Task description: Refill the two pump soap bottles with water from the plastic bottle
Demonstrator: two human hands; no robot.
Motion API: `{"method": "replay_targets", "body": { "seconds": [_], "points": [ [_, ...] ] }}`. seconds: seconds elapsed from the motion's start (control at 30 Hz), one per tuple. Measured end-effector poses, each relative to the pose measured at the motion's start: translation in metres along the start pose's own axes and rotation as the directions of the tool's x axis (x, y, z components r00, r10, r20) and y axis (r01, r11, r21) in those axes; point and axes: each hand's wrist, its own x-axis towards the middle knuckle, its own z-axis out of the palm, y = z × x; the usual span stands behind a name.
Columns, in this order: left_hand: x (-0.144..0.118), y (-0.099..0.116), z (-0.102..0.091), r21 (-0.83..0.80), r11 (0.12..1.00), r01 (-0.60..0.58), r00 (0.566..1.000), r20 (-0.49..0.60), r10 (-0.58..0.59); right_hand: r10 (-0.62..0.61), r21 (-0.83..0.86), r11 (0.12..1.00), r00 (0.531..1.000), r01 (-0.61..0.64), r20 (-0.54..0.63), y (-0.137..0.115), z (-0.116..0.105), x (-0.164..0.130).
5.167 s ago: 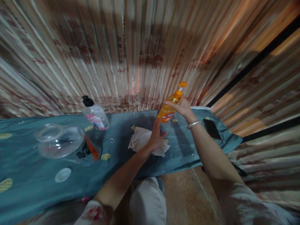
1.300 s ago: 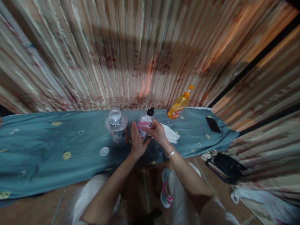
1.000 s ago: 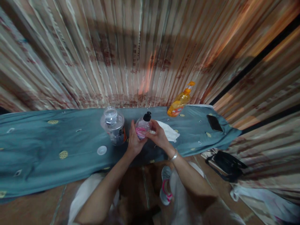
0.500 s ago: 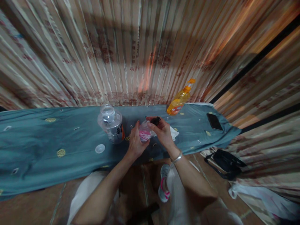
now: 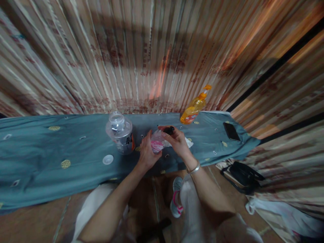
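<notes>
My left hand (image 5: 146, 154) is closed around a small clear bottle with a pink label (image 5: 157, 145). The fingers of my right hand (image 5: 180, 144) are closed at the bottle's black top (image 5: 168, 130), which looks like a pump head. Whether that top is seated on the bottle's neck is hidden by my fingers. To the left of my hands stands a large clear plastic jug (image 5: 120, 133), its wide mouth uncovered. In front of the jug lies a round white lid (image 5: 108, 159). A crumpled white tissue or cloth (image 5: 189, 142) shows just behind my right hand.
An orange pump bottle of yellow-orange liquid (image 5: 193, 109) stands near the back edge. A dark phone (image 5: 231, 131) lies at the right end of the teal-covered table (image 5: 86, 148). Below, a black bag (image 5: 243, 175) sits on the right. A striped curtain (image 5: 126, 74) hangs behind.
My right hand and wrist have shifted very slightly to the right, still at the black top. The bottle stays in my left hand, and the things on the table have not moved.
</notes>
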Motion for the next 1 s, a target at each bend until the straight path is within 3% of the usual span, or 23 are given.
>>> {"method": "replay_targets", "body": {
  "seconds": [0.13, 0.37, 0.6, 0.83, 1.0],
  "points": [
    [0.002, 0.003, -0.002, 0.006, 1.000, 0.003, 1.000, 0.016, -0.003, -0.023, -0.002, 1.000, 0.999, 0.023, 0.031, 0.001, -0.003, 0.000],
    [0.003, 0.005, -0.005, -0.008, 1.000, -0.007, 0.999, 0.046, 0.007, 0.003, 0.059, 0.998, 0.992, 0.005, -0.123, 0.010, -0.014, 0.004],
    [0.005, 0.004, -0.003, -0.023, 0.999, 0.033, 0.999, 0.041, -0.032, -0.037, 0.001, 0.999, 0.999, 0.037, -0.033, 0.004, -0.010, -0.002],
    [0.005, 0.008, -0.003, -0.010, 0.998, 0.056, 0.998, 0.042, -0.055, -0.040, 0.012, 0.999, 0.992, 0.042, -0.119, 0.011, -0.008, 0.000],
    [0.005, 0.006, -0.004, -0.029, 0.998, 0.049, 0.998, 0.049, -0.047, -0.045, -0.007, 0.999, 0.997, 0.045, -0.067, 0.006, -0.008, -0.003]
  ]
}}
